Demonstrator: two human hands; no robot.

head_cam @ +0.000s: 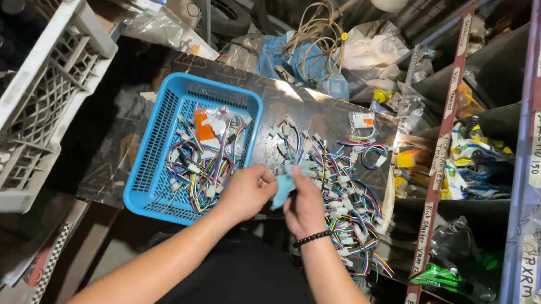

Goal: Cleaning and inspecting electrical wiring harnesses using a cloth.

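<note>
Two bare forearms are reaching up from the bottom edge, and the hands are meeting at the middle of a dark board. The left hand (247,190) is curling into a loose fist, fingers folded in, and seems to be pinching the left edge of a small light-blue cloth (285,182). The right hand (305,207), with a black bead bracelet (312,238) at the wrist, is closing its fingers on the cloth's other side. The cloth is sitting between the two hands, touching both, its long axis running roughly up and down – neither hand is nearer than the other. Whether a connector is wrapped inside it, I cannot tell.

Just left of the left hand, a blue basket (147,158) is holding a tangle of coloured wire harnesses (205,158) with white plugs. Just right of the right hand, a looser pile of wires (348,188) is spreading over the board (115,148).

Further out – a white crate (31,104) of dark bottles is standing at far left, and shelves (490,129) of bagged parts are rising on the right.
</note>
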